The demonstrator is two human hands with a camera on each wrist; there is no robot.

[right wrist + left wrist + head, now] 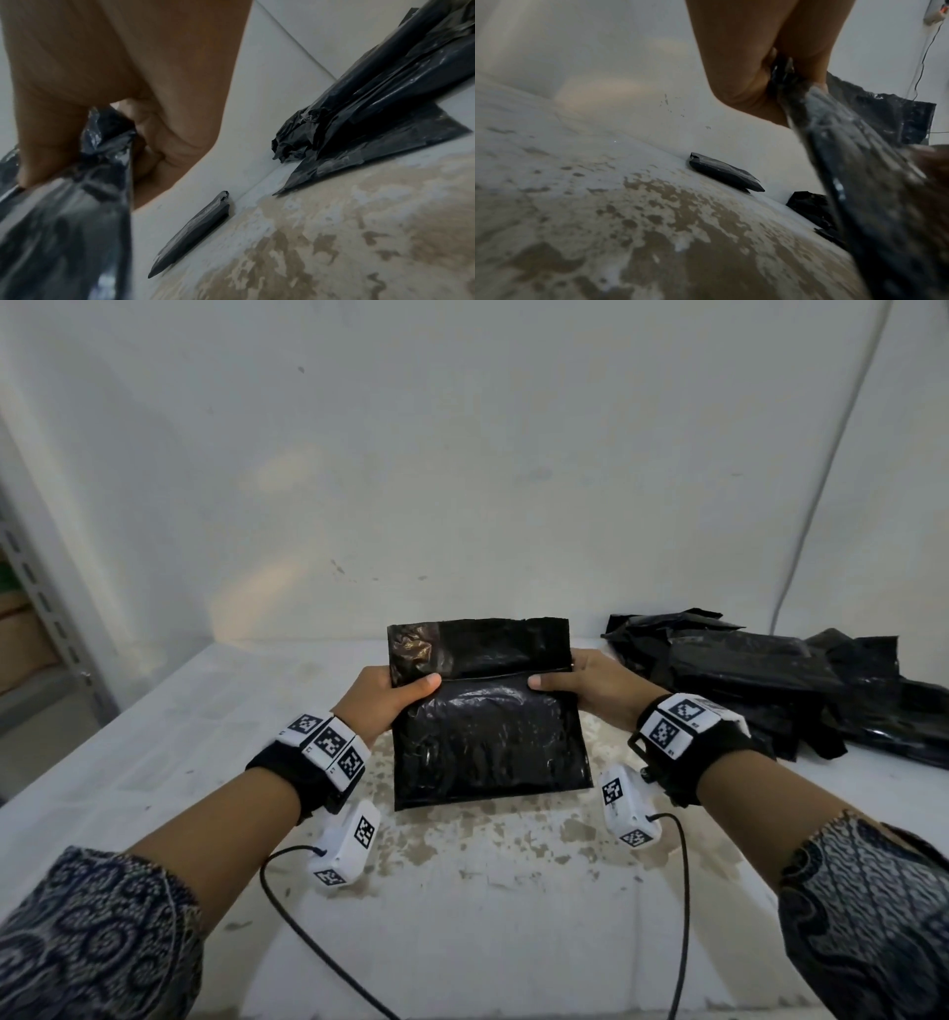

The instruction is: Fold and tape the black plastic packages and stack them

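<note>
A black plastic package point(488, 742) is held up above the table, its bottom edge low and its top flap point(477, 644) standing upright above a crease. My left hand point(393, 698) grips its left edge at the crease, thumb on the front. My right hand point(577, 683) grips the right edge the same way. In the left wrist view the package point(875, 182) runs down from the left hand point(757, 67). The right wrist view shows the package point(64, 233) pinched under the right hand point(102, 81). One folded package point(726, 172) point(192, 233) lies against the back wall.
A loose pile of black packages point(780, 680) point(380, 97) lies at the back right of the white, worn table point(488, 891). A white wall stands close behind. A cable point(821, 469) runs down the wall at the right. Shelving point(36, 608) is at the far left.
</note>
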